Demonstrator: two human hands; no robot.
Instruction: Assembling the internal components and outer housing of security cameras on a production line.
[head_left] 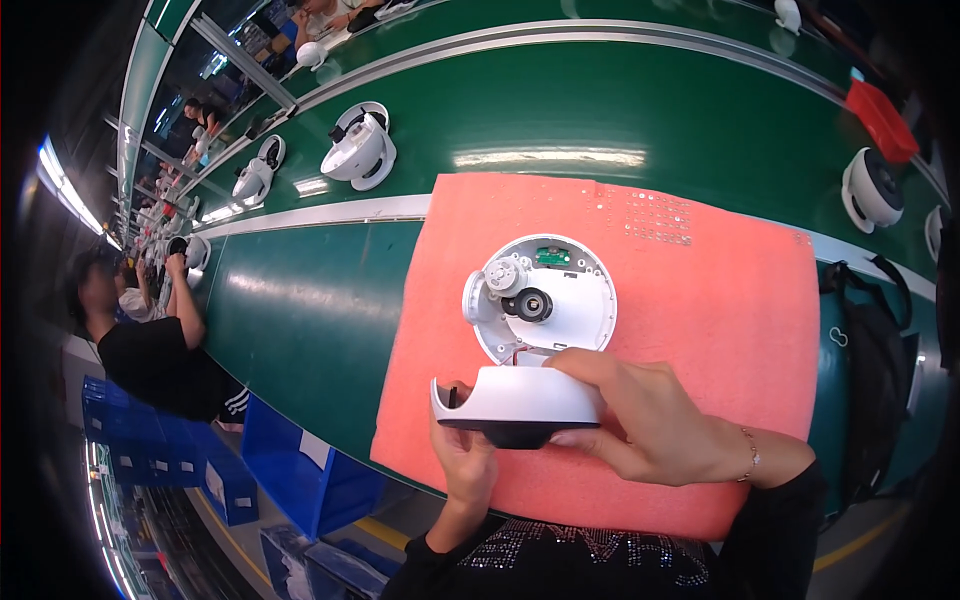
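Note:
Both my hands hold a white rounded plastic housing (530, 395) with a black underside, tilted above the near part of a pink foam mat (720, 330). My left hand (468, 465) grips its left end from below, the fingers partly hidden behind it. My right hand (660, 420) clasps the right end, fingers over the top and thumb at the lower edge. Just beyond lies an open round white base (585, 310), showing a green circuit board (553, 257), a motor (505, 275) and a black ring-shaped part (533, 304). Thin wires show between base and housing.
Rows of small screws (660, 218) lie on the mat's far side. Beyond runs a green conveyor (560, 110) carrying white units (360, 150). A red tray (882, 120) stands far right, a black bag (875, 370) nearer. Blue bins (300, 465) and a co-worker (150, 340) are at left.

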